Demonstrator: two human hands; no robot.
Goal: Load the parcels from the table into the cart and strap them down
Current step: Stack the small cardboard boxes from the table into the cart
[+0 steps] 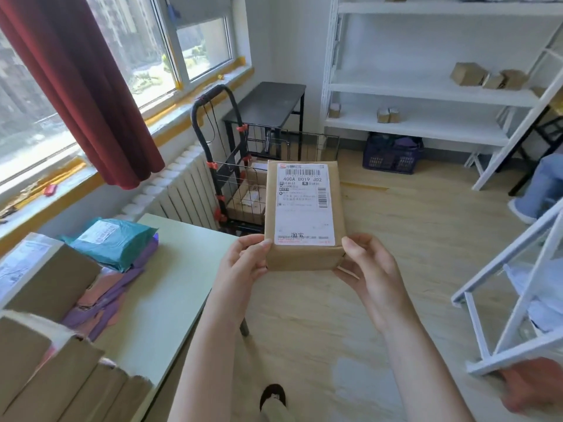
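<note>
White shipping label [303,205] on the brown parcel [304,258] is showing "400A B019 J02" under a barcode [303,172], with 淘宝 sitting near the bottom. Everything else is looking too tiny to read.

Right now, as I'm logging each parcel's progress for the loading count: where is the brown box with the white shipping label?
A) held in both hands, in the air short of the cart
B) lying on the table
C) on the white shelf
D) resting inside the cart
A: the left hand and right hand grip the near end of the brown box, which is off the table and nearer than the cart, not in it.
</note>
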